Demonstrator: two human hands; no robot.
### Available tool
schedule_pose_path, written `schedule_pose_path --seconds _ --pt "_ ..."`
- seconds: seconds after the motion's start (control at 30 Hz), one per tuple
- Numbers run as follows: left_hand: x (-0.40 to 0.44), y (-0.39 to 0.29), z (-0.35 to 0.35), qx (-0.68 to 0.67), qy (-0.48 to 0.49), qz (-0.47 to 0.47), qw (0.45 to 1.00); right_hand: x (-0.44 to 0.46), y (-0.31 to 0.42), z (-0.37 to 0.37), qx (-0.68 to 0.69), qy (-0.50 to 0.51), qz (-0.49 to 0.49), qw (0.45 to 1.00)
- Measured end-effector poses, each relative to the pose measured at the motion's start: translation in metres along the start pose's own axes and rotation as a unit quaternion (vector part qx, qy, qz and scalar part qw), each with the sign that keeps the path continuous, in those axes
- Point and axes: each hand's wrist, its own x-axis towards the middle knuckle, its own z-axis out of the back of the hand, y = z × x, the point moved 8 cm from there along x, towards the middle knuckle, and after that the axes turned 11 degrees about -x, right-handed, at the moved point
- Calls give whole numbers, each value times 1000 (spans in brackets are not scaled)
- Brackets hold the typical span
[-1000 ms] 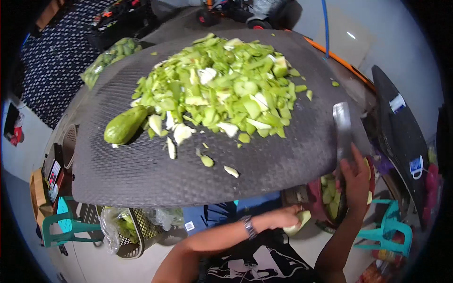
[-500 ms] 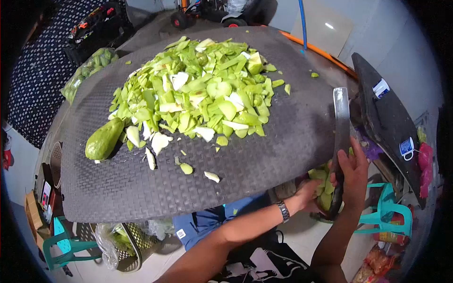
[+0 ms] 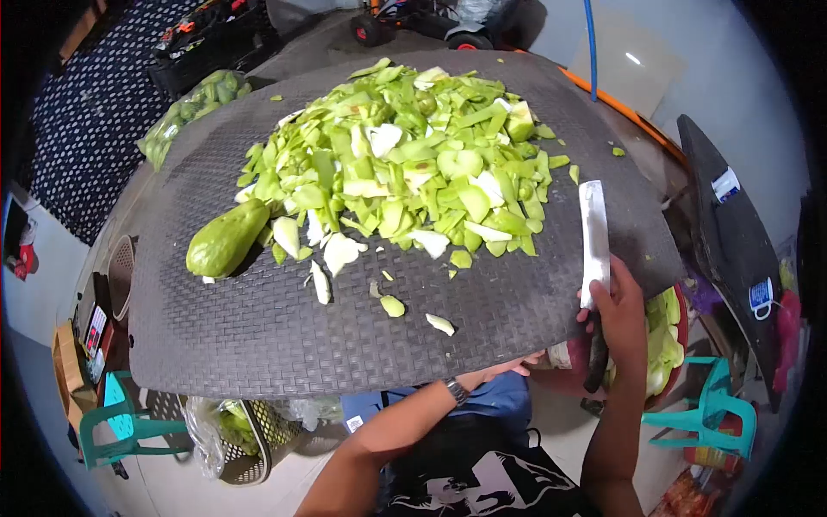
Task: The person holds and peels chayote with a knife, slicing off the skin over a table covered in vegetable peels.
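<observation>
My right hand is wrapped round the dark handle of a knife, its broad metal blade pointing up over the table's right side. My left hand is at the table's front edge, which partly hides it; its grip does not show. A large heap of green chayote pieces and peelings lies on the dark woven-pattern table. One whole chayote rests at the heap's left. Beside my right forearm, below the table, is a reddish basin with pale green pieces in it.
A plastic bag of green vegetables sits beyond the table's left edge. Below are a lattice basket and teal stools. A dark board with a blue-and-white mug stands at the right.
My left hand has moved left, away from the green pieces by the knife, to the table's front edge. The knife has shifted left and lower, over the table. The view has shifted too.
</observation>
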Motion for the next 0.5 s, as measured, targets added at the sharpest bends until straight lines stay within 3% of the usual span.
schedule_pose_path --seconds 0.03,0.13,0.2,0.27,0.33,0.43,0.5 --pt "38 61 34 -170 132 -124 968 1 -1 0 -10 10 7 1000" --pt "-49 18 32 -185 132 -63 972 1 8 -5 19 69 22 997" --pt "-81 37 71 -141 109 -57 982 9 12 -17 85 119 34 989" --pt "-139 30 104 -125 51 -132 982 13 26 -33 129 123 24 984" --pt "-194 20 131 -43 -61 -126 989 16 33 -51 156 105 21 982" --pt "-254 70 181 -164 -143 -100 971 18 38 -70 114 104 48 987" --pt "-289 74 195 -212 -202 -141 946 17 41 -73 99 104 65 987"
